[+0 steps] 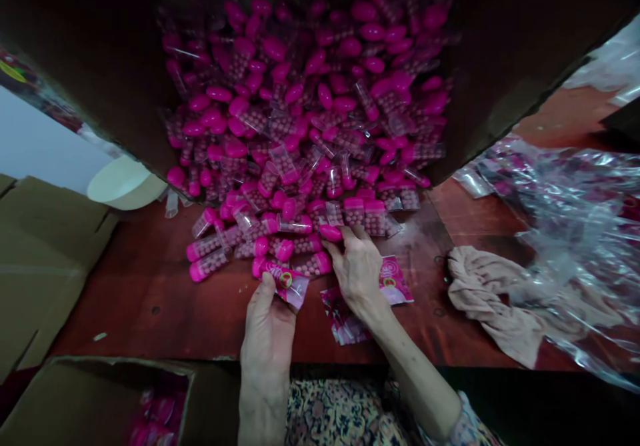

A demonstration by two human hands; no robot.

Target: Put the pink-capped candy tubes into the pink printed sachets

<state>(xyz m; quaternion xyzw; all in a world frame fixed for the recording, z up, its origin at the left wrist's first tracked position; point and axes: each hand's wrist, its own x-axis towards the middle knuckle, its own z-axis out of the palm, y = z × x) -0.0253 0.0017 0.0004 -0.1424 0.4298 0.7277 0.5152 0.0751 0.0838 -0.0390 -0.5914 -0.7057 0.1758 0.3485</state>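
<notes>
My left hand (269, 326) is closed on a candy tube with a pink cap and a pink printed sleeve (290, 286), pinched by the thumb above the table. My right hand (359, 269) is at the front of the pile, its thumb and fingers closed around a pink-capped tube (331, 233); most of that tube is hidden. Clear tubes of small pink balls (210, 264) lie loose in front of both hands. Flat pink printed sleeves (396, 281) rest on the table under and beside my right wrist.
A big tipped cardboard box (493, 73) spills many pink-capped tubes onto the red table (200, 319). Right are a crumpled cloth (493, 293) and clear plastic bags (575, 213). A white bowl (125, 186) stands left. An open carton (90, 393) with pink packs sits below the front edge.
</notes>
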